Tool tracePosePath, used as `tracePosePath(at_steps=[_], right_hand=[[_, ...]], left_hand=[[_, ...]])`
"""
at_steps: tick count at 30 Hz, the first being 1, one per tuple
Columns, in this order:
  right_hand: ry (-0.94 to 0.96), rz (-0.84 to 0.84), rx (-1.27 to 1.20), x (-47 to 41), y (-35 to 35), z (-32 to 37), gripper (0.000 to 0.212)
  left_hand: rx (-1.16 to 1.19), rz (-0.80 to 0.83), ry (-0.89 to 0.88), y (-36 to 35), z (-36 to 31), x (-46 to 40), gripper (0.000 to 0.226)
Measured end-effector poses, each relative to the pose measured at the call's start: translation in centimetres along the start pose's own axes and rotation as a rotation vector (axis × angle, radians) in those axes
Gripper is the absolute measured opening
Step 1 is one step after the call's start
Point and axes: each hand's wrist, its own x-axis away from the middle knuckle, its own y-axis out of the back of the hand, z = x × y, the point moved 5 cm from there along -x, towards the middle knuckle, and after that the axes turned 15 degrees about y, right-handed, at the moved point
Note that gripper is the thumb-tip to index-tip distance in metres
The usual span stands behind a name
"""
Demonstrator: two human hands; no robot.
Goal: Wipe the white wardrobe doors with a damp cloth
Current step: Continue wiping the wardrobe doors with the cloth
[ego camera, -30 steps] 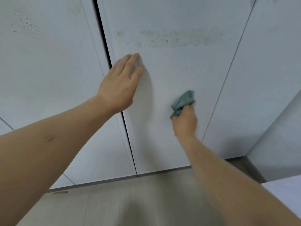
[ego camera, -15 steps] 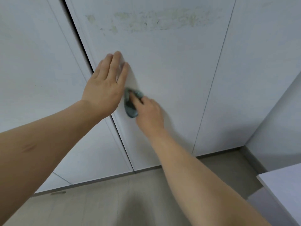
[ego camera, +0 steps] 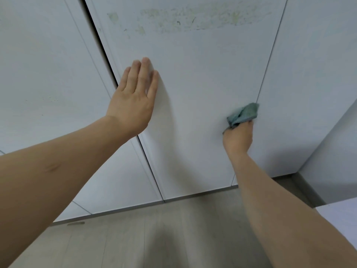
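A white wardrobe door (ego camera: pixel 195 78) fills the middle of the view, with a band of yellowish smudges (ego camera: pixel 193 18) across its upper part. My left hand (ego camera: pixel 133 99) presses flat on this door near its left edge, fingers straight. My right hand (ego camera: pixel 238 139) grips a bunched teal cloth (ego camera: pixel 244 114) and holds it against the door's right edge, at the seam with the neighbouring door (ego camera: pixel 309 84). Another white door (ego camera: pixel 48 74) stands to the left, past a dark gap.
A pale wood-look floor (ego camera: pixel 135 238) runs below the doors. A white wall (ego camera: pixel 336 151) closes the corner at the right, and a pale flat surface (ego camera: pixel 342 215) juts in at the lower right.
My right hand has swept the cloth from beside my left hand across to the door's right edge. My left hand stays pressed on the door.
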Motion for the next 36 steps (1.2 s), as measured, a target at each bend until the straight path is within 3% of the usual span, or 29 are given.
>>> tracePosePath(at_steps=[4,6,12,15,17,20,22,24,26,30,34,36], right_hand=[[0.048,0.098,-0.050,4.5,-4.3,3.1,0.068],[0.175,0.184,-0.038,6.7,-6.2,5.2,0.076],[0.753,0.378,0.188,11.7,-10.8,14.1,0.064],[0.862,0.462,0.210,13.4,-12.2,16.2,0.071],[0.877,0.614,0.188,13.9,-12.8,16.0,0.073],[0.795,0.739,0.008,12.5,-10.8,16.5,0.074],[0.490,0.938,-0.293,10.5,-8.3,16.8,0.058],[0.233,1.051,-0.423,8.5,-5.6,16.7,0.037],[0.208,1.052,-0.357,6.4,-3.5,16.2,0.015],[0.103,1.053,-0.484,5.6,-1.1,15.4,0.015],[0.076,1.030,-0.586,5.6,0.9,15.3,0.035],[0.050,0.984,-0.623,5.3,1.7,14.8,0.035]], left_hand=[[-0.011,0.009,-0.001,0.1,-0.2,0.0,0.086],[0.005,0.001,-0.004,0.1,-0.2,-0.1,0.084],[0.102,-0.052,-0.059,0.8,0.2,-0.5,0.078],[0.112,-0.072,-0.079,0.8,0.5,-0.4,0.075],[0.110,-0.070,-0.072,0.8,0.4,-0.3,0.072],[0.134,0.008,-0.020,1.0,0.2,-0.2,0.081],[0.235,0.106,0.026,1.6,0.3,0.1,0.096],[0.372,0.204,0.007,2.7,0.0,0.8,0.101],[0.474,0.364,-0.019,3.0,-1.0,1.6,0.089],[0.749,0.824,0.046,2.1,-3.2,3.1,0.059],[0.838,0.905,0.071,2.9,-4.3,3.0,0.036],[0.844,0.938,0.097,3.4,-4.5,2.9,0.025]])
